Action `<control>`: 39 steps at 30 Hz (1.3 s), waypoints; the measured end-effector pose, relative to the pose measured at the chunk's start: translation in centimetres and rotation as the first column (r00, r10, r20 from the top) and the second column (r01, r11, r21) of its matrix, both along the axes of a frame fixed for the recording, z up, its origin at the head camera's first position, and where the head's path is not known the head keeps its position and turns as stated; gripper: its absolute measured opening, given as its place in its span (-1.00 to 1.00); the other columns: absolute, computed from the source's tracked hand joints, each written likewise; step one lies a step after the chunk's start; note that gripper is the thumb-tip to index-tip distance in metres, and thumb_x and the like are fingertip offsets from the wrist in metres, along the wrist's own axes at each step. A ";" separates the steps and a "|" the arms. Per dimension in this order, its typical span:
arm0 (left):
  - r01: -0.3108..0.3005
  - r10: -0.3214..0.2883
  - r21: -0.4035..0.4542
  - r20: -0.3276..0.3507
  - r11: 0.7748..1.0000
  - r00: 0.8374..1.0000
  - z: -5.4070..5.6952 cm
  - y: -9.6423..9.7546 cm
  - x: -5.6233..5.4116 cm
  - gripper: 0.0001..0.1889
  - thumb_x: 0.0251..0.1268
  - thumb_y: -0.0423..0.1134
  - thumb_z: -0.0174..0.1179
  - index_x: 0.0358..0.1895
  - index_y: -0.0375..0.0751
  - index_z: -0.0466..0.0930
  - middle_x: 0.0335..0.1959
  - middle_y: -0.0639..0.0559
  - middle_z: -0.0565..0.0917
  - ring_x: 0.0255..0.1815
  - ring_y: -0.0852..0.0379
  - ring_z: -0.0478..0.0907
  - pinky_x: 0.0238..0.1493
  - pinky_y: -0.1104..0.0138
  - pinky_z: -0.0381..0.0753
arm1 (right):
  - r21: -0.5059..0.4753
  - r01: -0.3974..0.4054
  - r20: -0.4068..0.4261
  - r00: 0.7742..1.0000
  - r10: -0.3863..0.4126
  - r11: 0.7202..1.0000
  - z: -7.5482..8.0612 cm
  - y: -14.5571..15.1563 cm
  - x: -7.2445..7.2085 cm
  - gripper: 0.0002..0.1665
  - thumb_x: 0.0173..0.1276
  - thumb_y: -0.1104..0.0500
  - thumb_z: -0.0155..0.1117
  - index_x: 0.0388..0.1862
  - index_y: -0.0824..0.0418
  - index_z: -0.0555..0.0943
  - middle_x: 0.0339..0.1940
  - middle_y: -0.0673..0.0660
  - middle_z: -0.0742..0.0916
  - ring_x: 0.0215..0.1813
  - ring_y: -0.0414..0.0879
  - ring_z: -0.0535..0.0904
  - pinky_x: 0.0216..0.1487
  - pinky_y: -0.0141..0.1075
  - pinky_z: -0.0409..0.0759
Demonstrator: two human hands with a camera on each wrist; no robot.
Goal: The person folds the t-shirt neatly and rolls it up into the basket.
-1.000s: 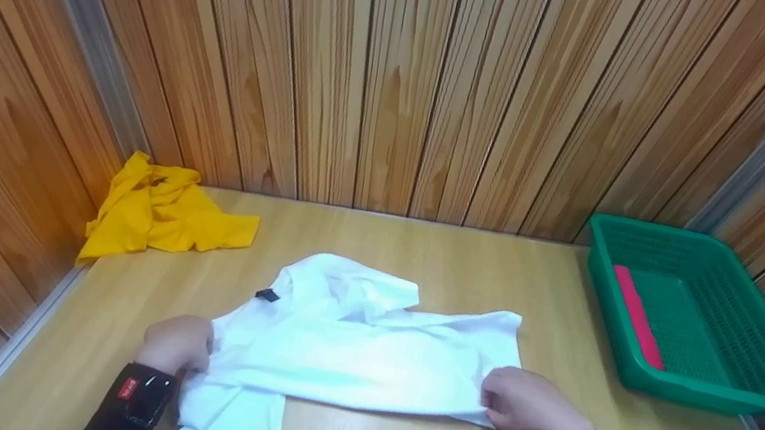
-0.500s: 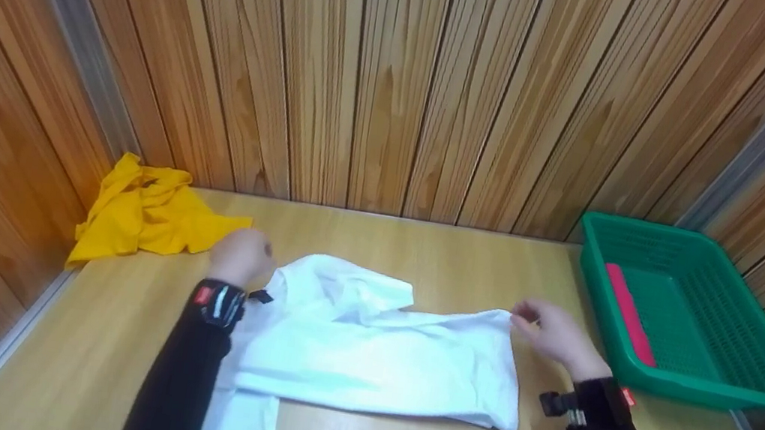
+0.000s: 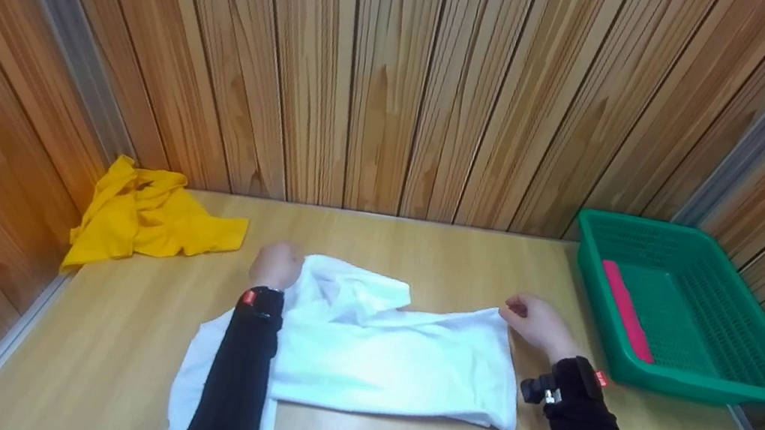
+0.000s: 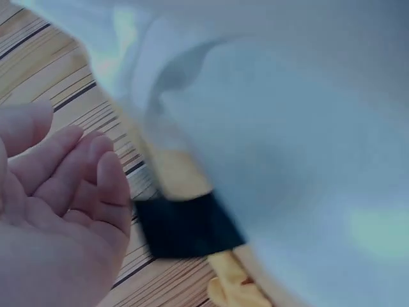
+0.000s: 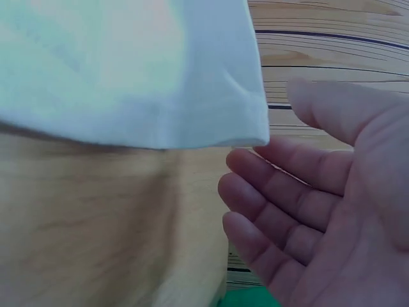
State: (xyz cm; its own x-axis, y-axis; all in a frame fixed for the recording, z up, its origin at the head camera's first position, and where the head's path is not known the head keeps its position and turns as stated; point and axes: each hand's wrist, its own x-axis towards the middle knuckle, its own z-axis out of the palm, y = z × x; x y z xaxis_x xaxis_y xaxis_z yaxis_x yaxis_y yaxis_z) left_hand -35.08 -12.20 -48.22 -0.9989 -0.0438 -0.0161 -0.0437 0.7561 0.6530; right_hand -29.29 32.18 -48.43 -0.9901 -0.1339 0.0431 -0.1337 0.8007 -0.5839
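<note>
A white short-sleeved T-shirt (image 3: 390,368) lies folded over lengthwise on the table, its hem to the right. My left hand (image 3: 276,265) is at the collar end on the shirt's far side. In the left wrist view its loosely bent fingers (image 4: 114,179) are apart from the cloth, beside a black neck tag (image 4: 188,227); my arm hides that tag in the head view. At the hem's far corner is my right hand (image 3: 539,322). Its thumb stands away from the bent fingers (image 5: 252,198), whose tips lie right at the white corner.
Crumpled yellow cloth (image 3: 154,219) lies at the back left, against the wood-panelled wall (image 3: 385,94). A green plastic basket (image 3: 713,390) stands at the back right with a folded pink item (image 3: 626,312) along its left side.
My left hand has left the shirt's left edge, swung away from me, then moved right to the collar. My right hand has shifted from the middle of the hem to its far corner.
</note>
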 end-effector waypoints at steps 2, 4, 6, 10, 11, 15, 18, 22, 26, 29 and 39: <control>0.014 -0.014 0.031 0.015 0.999 1.000 -0.7 0.2 -0.2 -0.64 0.49 -0.28 0.04 0.23 -0.39 0.53 0.17 -0.30 0.59 0.23 -0.24 0.47 0.28 -0.06 0.38 | 0.010 -0.002 0.004 1.000 0.002 1.000 -0.3 -0.1 -0.2 -0.58 0.43 0.12 0.22 0.03 0.48 0.58 -0.07 0.38 0.69 0.03 0.27 0.59 0.11 0.11 0.51; 0.030 -0.031 0.041 0.029 0.999 0.999 -1.2 0.4 -0.2 -0.63 0.51 -0.28 0.04 0.25 -0.38 0.52 0.18 -0.29 0.58 0.24 -0.23 0.47 0.28 -0.06 0.38 | 0.016 0.004 0.016 1.000 -0.005 1.000 -0.5 -0.3 -0.3 -0.62 0.42 0.13 0.24 0.00 0.44 0.61 -0.10 0.34 0.70 -0.01 0.23 0.60 0.08 0.09 0.52; 0.031 -0.032 0.038 0.037 0.999 0.999 -1.6 0.6 -0.2 -0.64 0.52 -0.26 0.03 0.24 -0.36 0.53 0.16 -0.27 0.60 0.21 -0.21 0.49 0.27 -0.05 0.39 | 0.028 0.010 0.030 0.999 -0.011 1.000 -0.7 -0.3 -0.4 -0.68 0.41 0.14 0.25 -0.05 0.40 0.64 -0.15 0.28 0.72 -0.09 0.17 0.60 0.04 0.06 0.53; 0.000 -0.001 0.035 0.031 0.999 1.000 -1.9 0.8 0.1 -0.68 0.52 -0.25 0.05 0.16 -0.34 0.59 0.06 -0.25 0.65 0.08 -0.19 0.55 0.20 -0.04 0.46 | 0.050 0.012 0.051 0.999 -0.015 0.999 -0.9 -0.3 -0.3 -0.77 0.41 0.16 0.26 -0.13 0.33 0.66 -0.25 0.18 0.70 -0.21 0.06 0.55 -0.06 -0.02 0.53; -0.012 0.011 0.037 0.032 0.999 0.999 -2.0 0.9 0.2 -0.70 0.51 -0.25 0.07 0.13 -0.34 0.61 0.02 -0.23 0.67 0.03 -0.18 0.56 0.17 -0.03 0.48 | 0.053 0.009 0.051 0.999 -0.012 0.999 -0.9 -0.3 -0.3 -0.79 0.41 0.17 0.26 -0.15 0.32 0.66 -0.27 0.16 0.70 -0.23 0.04 0.54 -0.08 -0.03 0.52; -0.030 0.030 0.008 0.059 1.000 0.998 -2.1 1.3 0.5 -0.75 0.41 -0.19 0.20 -0.03 -0.30 0.68 -0.18 -0.16 0.69 -0.14 -0.13 0.57 0.03 0.04 0.54 | 0.059 -0.004 0.024 1.000 0.002 0.998 -1.0 -0.2 -0.3 -0.85 0.39 0.20 0.28 -0.22 0.29 0.65 -0.35 0.11 0.67 -0.29 0.01 0.51 -0.16 -0.09 0.49; -0.028 0.031 -0.032 0.086 0.999 0.996 -2.2 1.6 0.7 -0.78 0.28 -0.16 0.35 -0.18 -0.25 0.66 -0.36 -0.10 0.64 -0.27 -0.10 0.52 -0.11 0.10 0.52 | 0.064 -0.019 0.003 1.000 0.019 0.998 -1.1 -0.2 -0.3 -0.87 0.37 0.21 0.29 -0.26 0.28 0.65 -0.40 0.09 0.65 -0.33 0.00 0.49 -0.22 -0.14 0.46; -0.011 0.019 -0.085 0.097 0.996 0.995 -2.4 2.0 0.6 -0.79 0.17 -0.19 0.44 -0.26 -0.21 0.64 -0.44 -0.07 0.58 -0.31 -0.07 0.49 -0.16 0.14 0.49 | 0.065 -0.023 0.001 1.000 0.023 0.998 -1.3 -0.3 -0.3 -0.85 0.37 0.19 0.29 -0.25 0.29 0.66 -0.39 0.09 0.67 -0.33 -0.01 0.50 -0.22 -0.14 0.46; 0.015 -0.004 -0.116 0.093 0.993 0.996 -2.3 2.1 0.5 -0.84 0.22 -0.27 0.38 -0.19 -0.23 0.67 -0.39 -0.07 0.60 -0.29 -0.08 0.51 -0.12 0.12 0.51 | 0.072 -0.011 0.005 1.000 0.010 0.997 -1.3 -0.4 -0.3 -0.83 0.38 0.19 0.28 -0.21 0.30 0.67 -0.36 0.12 0.68 -0.30 0.01 0.51 -0.17 -0.10 0.49; 0.021 -0.015 -0.094 0.069 0.995 0.997 -1.9 1.6 0.6 -0.84 0.26 -0.29 0.32 -0.13 -0.25 0.67 -0.34 -0.08 0.63 -0.26 -0.08 0.51 -0.09 0.11 0.51 | 0.081 0.002 -0.002 1.000 -0.002 0.997 -1.0 -0.4 -0.4 -0.80 0.40 0.18 0.26 -0.16 0.31 0.66 -0.30 0.15 0.70 -0.27 0.04 0.53 -0.13 -0.05 0.52; -0.077 0.088 0.229 -0.038 0.970 0.995 4.5 -3.3 0.7 -0.84 0.39 -0.24 0.16 -0.11 -0.26 0.48 -0.23 -0.17 0.54 -0.18 -0.12 0.46 -0.09 0.12 0.47 | 0.038 0.048 -0.019 0.999 -0.047 0.998 2.1 0.0 -0.2 -0.71 0.48 0.13 0.18 -0.03 0.33 0.63 -0.15 0.27 0.69 -0.13 0.14 0.55 -0.05 0.04 0.55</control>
